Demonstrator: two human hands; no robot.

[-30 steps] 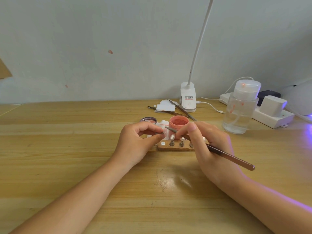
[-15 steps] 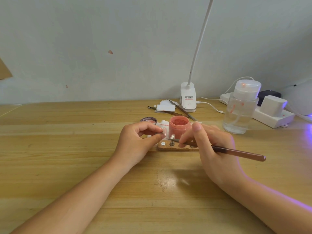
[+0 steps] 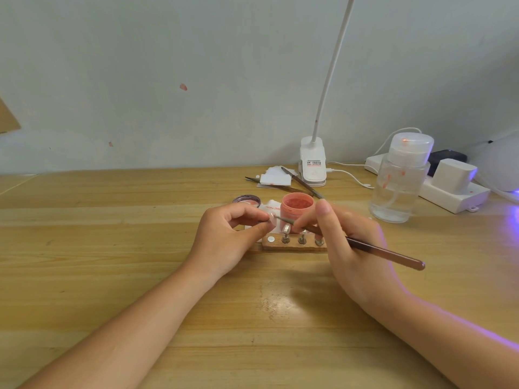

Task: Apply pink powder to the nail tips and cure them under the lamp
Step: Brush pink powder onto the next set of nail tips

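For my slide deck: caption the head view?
Left hand pinches nail tip; right hand brushes on pink powder.

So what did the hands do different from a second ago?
The right hand dipped the brush down toward the wooden holder half a second ago, then lifted it; its tip now meets the nail tip pinched in the left hand. Nothing was picked up or let go. The left hand, the pink powder jar, its lid and the clear bottle stayed put.
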